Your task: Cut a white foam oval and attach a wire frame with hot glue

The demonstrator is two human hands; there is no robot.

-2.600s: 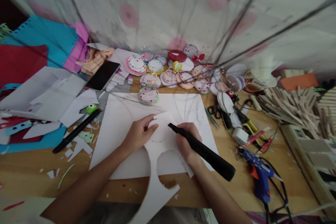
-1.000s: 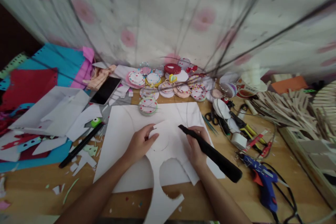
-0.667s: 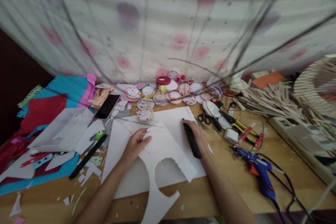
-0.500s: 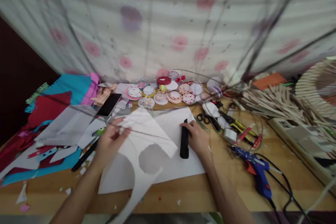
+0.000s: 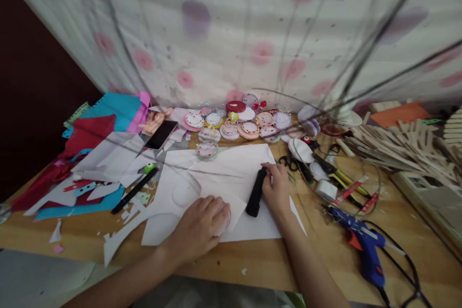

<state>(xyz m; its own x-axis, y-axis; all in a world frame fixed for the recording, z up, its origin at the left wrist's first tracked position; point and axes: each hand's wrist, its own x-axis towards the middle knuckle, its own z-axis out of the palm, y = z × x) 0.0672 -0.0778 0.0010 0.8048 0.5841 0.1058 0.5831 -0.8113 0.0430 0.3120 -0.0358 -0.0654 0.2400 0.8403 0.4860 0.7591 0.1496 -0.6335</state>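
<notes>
White paper sheets (image 5: 231, 163) lie on the wooden table, with a cut white piece that has curved openings on top. My left hand (image 5: 204, 224) presses down on the paper, its fingers bent over a small round piece (image 5: 225, 220) with a pinkish edge. Most of that piece is hidden under the fingers. At the right side of the sheets, my right hand (image 5: 277, 187) holds a black tool (image 5: 256, 193) that rests tilted on the paper.
Decorated round pieces (image 5: 250, 127) stand along the back. Coloured felt (image 5: 90, 134), a phone (image 5: 161, 134) and a black pen (image 5: 134, 190) are at left. Yellow-handled pliers (image 5: 342, 180), a blue glue gun (image 5: 364, 245) and wooden strips (image 5: 400, 147) are at right.
My left hand has let go of the raised white paper and moved right and down onto the round piece. The cut paper now lies flat. The black tool is tilted more.
</notes>
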